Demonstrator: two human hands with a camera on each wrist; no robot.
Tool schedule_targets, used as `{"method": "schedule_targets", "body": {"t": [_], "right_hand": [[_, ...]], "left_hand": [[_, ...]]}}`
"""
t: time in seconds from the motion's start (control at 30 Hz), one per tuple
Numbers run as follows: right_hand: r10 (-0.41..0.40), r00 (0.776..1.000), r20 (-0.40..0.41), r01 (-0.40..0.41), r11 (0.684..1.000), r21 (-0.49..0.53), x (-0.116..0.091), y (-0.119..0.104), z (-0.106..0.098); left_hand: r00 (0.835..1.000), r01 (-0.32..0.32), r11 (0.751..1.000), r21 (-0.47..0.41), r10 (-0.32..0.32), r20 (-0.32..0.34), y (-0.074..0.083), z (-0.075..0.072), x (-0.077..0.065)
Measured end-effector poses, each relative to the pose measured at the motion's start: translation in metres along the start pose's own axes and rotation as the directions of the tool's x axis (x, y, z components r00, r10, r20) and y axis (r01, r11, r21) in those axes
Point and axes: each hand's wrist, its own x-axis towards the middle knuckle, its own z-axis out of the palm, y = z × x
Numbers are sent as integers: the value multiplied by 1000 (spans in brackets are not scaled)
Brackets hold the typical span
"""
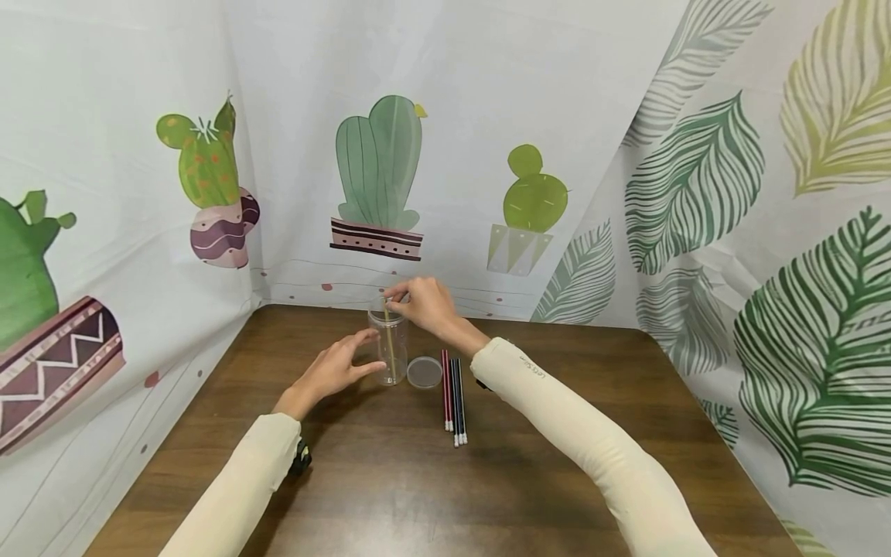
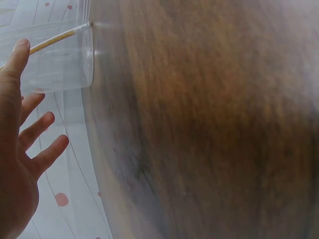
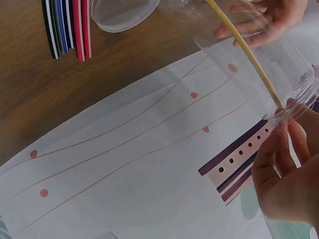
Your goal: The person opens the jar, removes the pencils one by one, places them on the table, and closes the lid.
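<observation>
A tall clear plastic jar [image 1: 401,348] stands upright on the table, with a yellow pencil [image 1: 390,348] inside it. At the jar's mouth, my right hand [image 1: 428,303] pinches the pencil's upper end between thumb and fingertips; the right wrist view shows the yellow pencil [image 3: 244,46] running down from that pinch. My left hand [image 1: 337,362] is beside the jar on its left, fingers spread and thumb extended around its side. Seen from the left wrist, the pencil's lower end with its metal band is close to the jar's base [image 2: 88,59].
A round clear lid [image 1: 425,372] lies flat just right of the jar. Beside it, red pencils [image 1: 446,394] and several dark pencils [image 1: 457,402] lie side by side with white erasers toward me. A printed cloth [image 1: 459,290] hangs behind the wooden table [image 1: 390,480].
</observation>
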Motion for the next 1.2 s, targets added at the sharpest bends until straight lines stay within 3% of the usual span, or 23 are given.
{"method": "schedule_targets", "body": {"t": [0.87, 1.03, 1.2], "right_hand": [[-5, 999, -52, 7, 999, 47, -6, 2, 7], [-35, 997, -65, 42, 994, 105, -4, 1, 1], [-56, 990, -131, 78, 983, 166, 4, 2, -13]], "left_hand": [[1000, -11, 1000, -3, 11, -2, 0, 1, 0], [1000, -9, 1000, -3, 9, -5, -1, 1, -1], [1000, -16, 1000, 4, 16, -10, 0, 0, -1]]}}
